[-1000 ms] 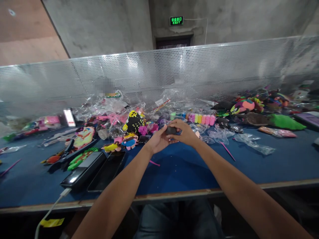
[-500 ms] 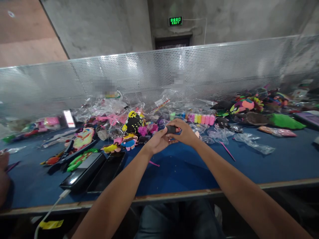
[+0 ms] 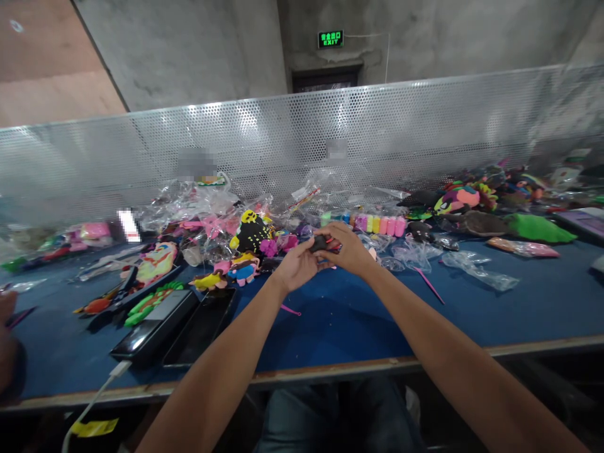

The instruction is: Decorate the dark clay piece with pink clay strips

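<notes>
Over the middle of the table, a small black lump of modelling clay [image 3: 320, 243] is held between my two hands, with a bit of red showing beside it. My left hand [image 3: 300, 264] pinches it from the left with thumb and fingers. From the right, my right hand [image 3: 348, 247] closes its fingers on the lump, partly covering it. Just behind my hands stands a row of coloured clay pieces [image 3: 381, 224]. Left of them sit a yellow-and-black clay figure [image 3: 252, 231] and a blue-and-yellow clay figure [image 3: 244, 268].
Clear plastic bags [image 3: 202, 200] crowd the back along a perforated metal screen [image 3: 264, 135]. A cabled black power bank [image 3: 153, 327] and a dark phone-like slab [image 3: 201, 327] lie front left. Pink tools [image 3: 429, 286] lie on the blue table [image 3: 340, 340]. Another person's hand [image 3: 7, 333] shows at the left edge.
The black clay now looks shorter and rounder, less of it showing between my fingers. My hands have hardly moved, and the view has shifted slightly.
</notes>
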The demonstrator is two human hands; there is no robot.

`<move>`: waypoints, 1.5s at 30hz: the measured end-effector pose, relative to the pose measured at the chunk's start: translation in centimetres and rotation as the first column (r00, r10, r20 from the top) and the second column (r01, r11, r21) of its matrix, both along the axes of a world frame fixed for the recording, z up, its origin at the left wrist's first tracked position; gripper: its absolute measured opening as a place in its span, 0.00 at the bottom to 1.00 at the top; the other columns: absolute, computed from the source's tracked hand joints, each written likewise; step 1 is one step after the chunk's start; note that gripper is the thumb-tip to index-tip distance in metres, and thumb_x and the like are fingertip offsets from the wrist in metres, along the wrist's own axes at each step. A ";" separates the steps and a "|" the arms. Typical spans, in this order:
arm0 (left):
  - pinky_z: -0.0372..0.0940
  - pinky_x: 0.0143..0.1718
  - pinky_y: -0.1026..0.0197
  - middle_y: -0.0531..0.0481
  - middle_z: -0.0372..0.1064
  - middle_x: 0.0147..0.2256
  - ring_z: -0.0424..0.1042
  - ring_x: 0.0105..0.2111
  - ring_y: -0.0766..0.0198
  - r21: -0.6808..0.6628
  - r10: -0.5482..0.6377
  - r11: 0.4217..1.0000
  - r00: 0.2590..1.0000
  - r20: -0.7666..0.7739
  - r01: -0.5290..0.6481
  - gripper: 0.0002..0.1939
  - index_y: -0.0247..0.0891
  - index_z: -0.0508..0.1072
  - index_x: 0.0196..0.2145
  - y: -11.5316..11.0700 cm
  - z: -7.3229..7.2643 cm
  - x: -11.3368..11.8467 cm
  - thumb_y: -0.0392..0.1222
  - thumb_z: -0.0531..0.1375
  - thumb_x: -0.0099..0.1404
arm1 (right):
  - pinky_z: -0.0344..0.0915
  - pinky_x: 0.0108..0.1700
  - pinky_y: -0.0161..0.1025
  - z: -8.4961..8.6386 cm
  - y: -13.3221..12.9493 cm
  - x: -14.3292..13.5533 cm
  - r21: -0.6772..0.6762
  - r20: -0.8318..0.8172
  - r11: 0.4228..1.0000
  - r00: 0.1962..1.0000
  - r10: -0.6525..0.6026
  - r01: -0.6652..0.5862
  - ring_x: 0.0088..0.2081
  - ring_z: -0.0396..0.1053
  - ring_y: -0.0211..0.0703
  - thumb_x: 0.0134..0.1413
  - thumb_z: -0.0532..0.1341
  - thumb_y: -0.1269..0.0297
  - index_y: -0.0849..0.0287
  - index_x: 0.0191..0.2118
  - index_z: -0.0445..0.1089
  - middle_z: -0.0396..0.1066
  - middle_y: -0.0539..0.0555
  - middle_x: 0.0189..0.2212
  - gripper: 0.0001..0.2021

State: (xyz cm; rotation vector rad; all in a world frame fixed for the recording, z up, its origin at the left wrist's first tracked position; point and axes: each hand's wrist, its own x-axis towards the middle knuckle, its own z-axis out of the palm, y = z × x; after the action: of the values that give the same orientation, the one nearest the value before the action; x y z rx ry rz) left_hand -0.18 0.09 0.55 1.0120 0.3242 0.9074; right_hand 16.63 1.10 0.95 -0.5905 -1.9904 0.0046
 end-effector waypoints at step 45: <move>0.65 0.43 0.58 0.47 0.74 0.45 0.73 0.41 0.58 0.713 0.551 0.553 0.453 -0.701 0.431 0.21 0.41 0.73 0.47 -0.4 -0.5 -0.3 0.43 0.67 0.55 | 0.56 0.27 0.33 0.1 1.6 4.1 -0.280 0.004 0.916 0.954 -0.299 0.288 0.22 0.62 0.37 0.50 0.53 0.71 0.61 0.38 0.77 0.69 0.49 0.19 0.15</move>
State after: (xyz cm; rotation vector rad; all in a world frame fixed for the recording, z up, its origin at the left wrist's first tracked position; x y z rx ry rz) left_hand -0.43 -0.31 0.00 2.4853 0.9026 0.4310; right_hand 20.74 2.74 1.05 -1.0614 -1.8584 0.1127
